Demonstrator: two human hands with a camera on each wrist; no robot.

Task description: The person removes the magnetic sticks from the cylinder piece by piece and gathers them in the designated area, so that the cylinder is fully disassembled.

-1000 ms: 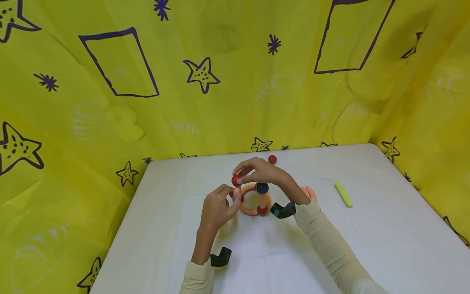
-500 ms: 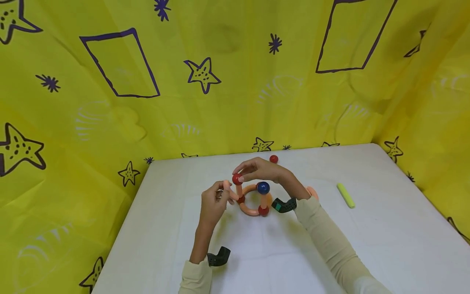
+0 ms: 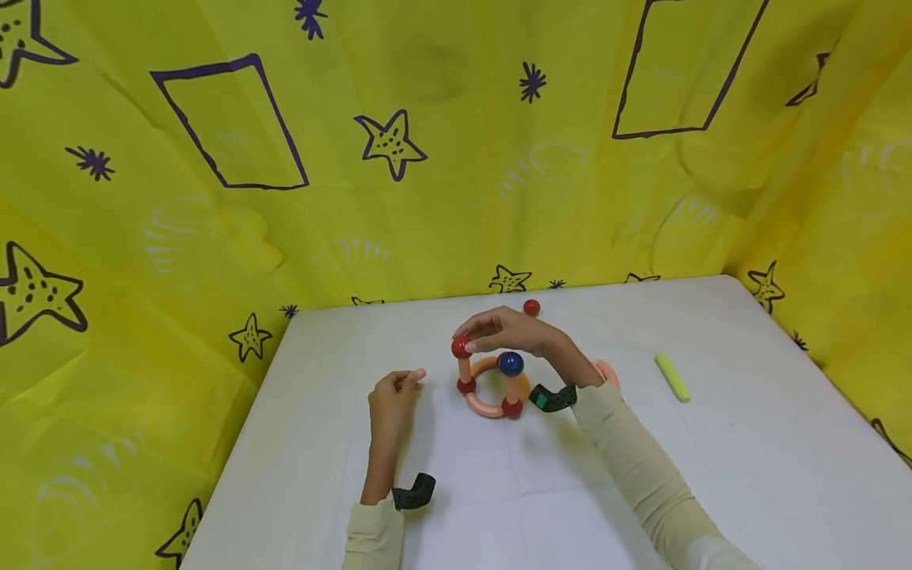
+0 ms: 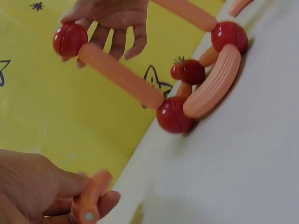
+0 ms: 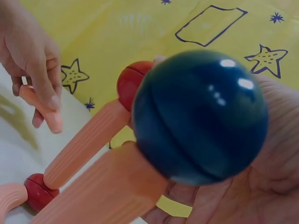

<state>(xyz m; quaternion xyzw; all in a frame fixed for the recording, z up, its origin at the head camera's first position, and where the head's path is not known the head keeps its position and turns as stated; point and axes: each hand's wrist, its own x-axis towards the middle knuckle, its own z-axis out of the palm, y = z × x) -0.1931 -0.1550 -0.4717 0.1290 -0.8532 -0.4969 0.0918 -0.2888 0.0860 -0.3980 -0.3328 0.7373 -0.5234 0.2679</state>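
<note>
We're watching the top red ball (image 3: 461, 347) on its upright orange stick (image 3: 465, 369), pinched by the right hand (image 3: 506, 328), with the blue ball (image 3: 511, 364) capping a second stick (image 3: 511, 389) across the orange ring (image 3: 484, 410) on the white table (image 3: 499, 499)! Beside it, we see the left hand (image 3: 390, 400) pinching a curved orange piece (image 4: 95, 193), clear of the ring. Farther out, we spot a loose red ball (image 3: 531, 307) near the far edge and a yellow-green stick (image 3: 673, 378) off right.
</note>
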